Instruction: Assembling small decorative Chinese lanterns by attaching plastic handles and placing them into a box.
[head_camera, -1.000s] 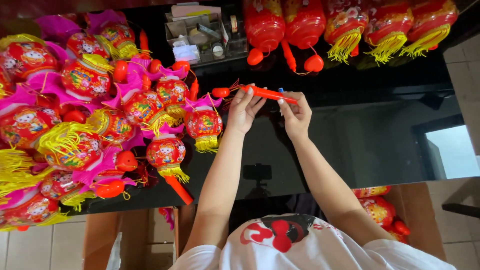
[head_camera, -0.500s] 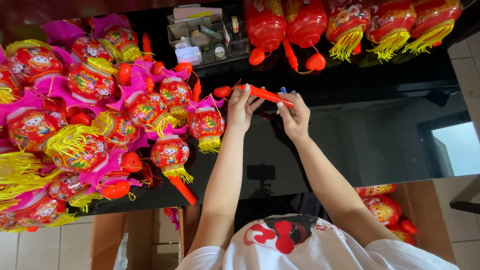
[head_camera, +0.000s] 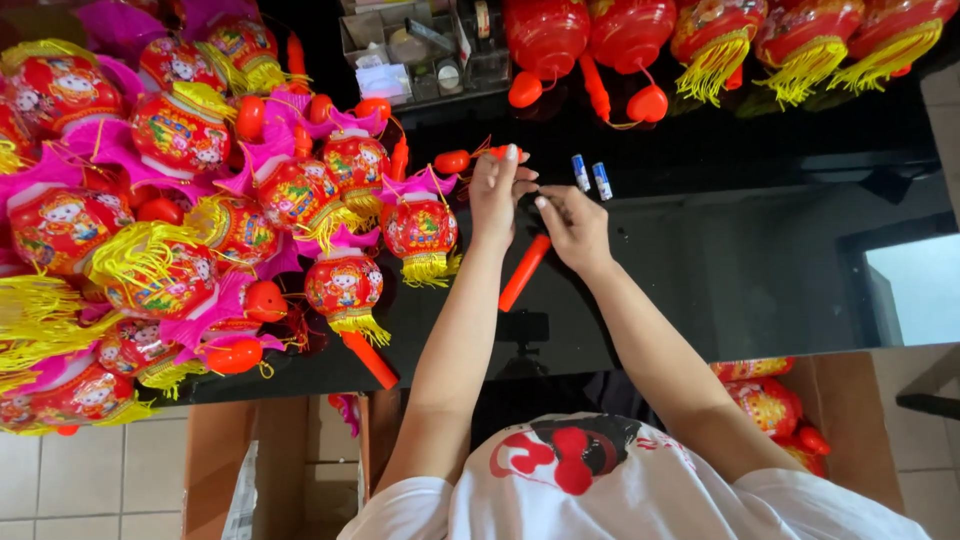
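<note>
On the black worktop (head_camera: 760, 250) the left hand (head_camera: 497, 195) and the right hand (head_camera: 572, 222) meet fingertip to fingertip over some small part, too small to make out; the left grip also seems closed on the end of a red handle stick (head_camera: 470, 158) with a rounded knob, though how firmly cannot be told. A second orange-red stick (head_camera: 524, 272) lies loose on the worktop just below the hands, touching neither. Two small batteries (head_camera: 591, 176) lie just beside the right fingers, not yet put in anything, so this handle looks only partly assembled. Many finished lanterns (head_camera: 210, 220) are piled to the left (red, with yellow tassels and pink frills), and more hang cut off along the top edge. The clear organiser box (head_camera: 420, 50) holds bits I cannot identify.
</note>
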